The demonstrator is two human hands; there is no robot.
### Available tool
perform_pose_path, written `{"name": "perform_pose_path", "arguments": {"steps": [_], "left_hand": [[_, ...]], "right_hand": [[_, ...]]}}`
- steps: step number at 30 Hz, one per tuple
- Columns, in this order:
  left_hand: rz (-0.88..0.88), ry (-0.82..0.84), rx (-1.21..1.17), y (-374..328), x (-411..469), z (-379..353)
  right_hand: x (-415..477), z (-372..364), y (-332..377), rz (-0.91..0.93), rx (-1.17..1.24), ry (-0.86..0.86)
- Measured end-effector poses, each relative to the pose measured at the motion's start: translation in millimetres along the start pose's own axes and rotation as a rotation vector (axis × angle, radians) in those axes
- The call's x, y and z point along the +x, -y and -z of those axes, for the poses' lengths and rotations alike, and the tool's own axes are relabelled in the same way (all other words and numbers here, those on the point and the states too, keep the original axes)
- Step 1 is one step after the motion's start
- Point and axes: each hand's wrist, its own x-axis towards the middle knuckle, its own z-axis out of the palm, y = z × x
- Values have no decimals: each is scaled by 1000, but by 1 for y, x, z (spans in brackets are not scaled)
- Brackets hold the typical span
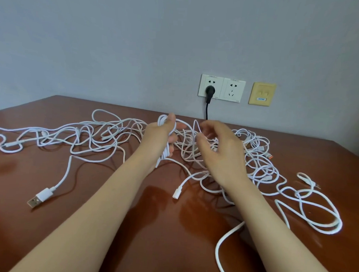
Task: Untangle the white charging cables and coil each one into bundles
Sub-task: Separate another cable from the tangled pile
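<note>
White cables [104, 136] lie tangled across the table [150, 216]. The left hand [161, 139] grips a coiled bundle [166, 153] of one cable above the tangle. The right hand [217, 149] hangs beside it with fingers half curled, and I cannot tell whether it grasps anything.

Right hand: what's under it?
The dense middle of the white cable tangle, on the table. Strands beneath the palm are covered; whether the right hand pinches one cannot be seen. The left hand grips a coil.
</note>
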Motion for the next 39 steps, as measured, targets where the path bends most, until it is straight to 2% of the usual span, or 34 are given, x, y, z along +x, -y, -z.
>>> {"name": "perform_pose_path", "arguments": {"steps": [3,10,16,20,23,27,31,32,33,36,39], "left_hand": [[-1,19,28,1,-3,-4],[-107,37,159,8,-7,-15],[-178,104,186,11,-13,-20],[-284,13,339,15,-12,-21],[-366,-62,387,15,-6,-15],[-365,-149,390,9,0,0],[-356,-178,754,14,6,15],[-343,-168,742,14,8,15],[-317,-160,633,13,8,16],[-148,-195,75,5,10,16],[-47,-168,-263,5,12,17]], "right_hand": [[1,-3,5,-17,84,144],[-2,-11,2,-189,286,52],[-3,-19,0,-295,477,102],[-4,-21,0,-328,422,98],[-3,-21,2,-329,381,168],[-7,-21,0,-187,202,316],[-10,-22,1,-34,-70,373],[-10,-21,2,-4,-137,386],[-10,-20,2,20,-187,396],[-10,-19,1,54,-264,422],[-10,-19,2,60,-252,420]]}}
